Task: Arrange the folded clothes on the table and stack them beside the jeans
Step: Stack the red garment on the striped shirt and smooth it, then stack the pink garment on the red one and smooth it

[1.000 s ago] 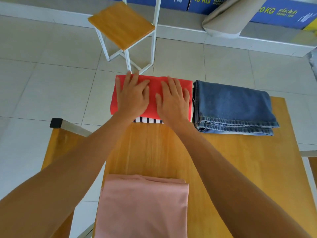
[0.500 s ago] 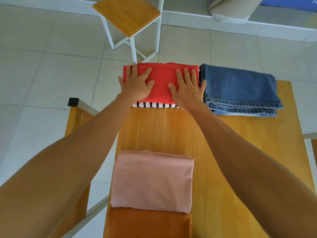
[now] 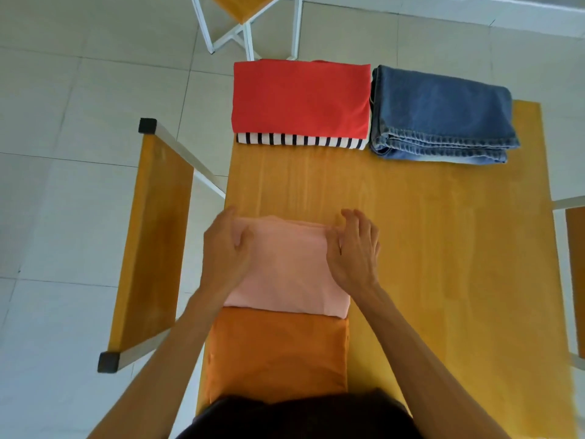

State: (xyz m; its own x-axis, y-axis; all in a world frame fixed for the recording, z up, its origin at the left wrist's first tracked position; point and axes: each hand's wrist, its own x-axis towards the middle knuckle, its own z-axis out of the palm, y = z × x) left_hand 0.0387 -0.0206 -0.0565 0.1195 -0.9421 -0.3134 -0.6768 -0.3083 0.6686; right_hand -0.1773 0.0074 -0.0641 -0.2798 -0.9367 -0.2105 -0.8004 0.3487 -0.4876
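Both hands' fingers pinching pink cloth [image 3: 285,267] far corners; bare table [image 3: 427,248] beyond.

Stool [image 3: 243,14] cropped by top edge; striped garment [image 3: 300,141] mostly covered by red one [image 3: 300,98]; fingertips apparently tucked under pink garment [image 3: 285,264].

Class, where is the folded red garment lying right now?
In the head view, the folded red garment lies at the table's far edge, atop a black-and-white striped garment, directly left of the folded blue jeans.
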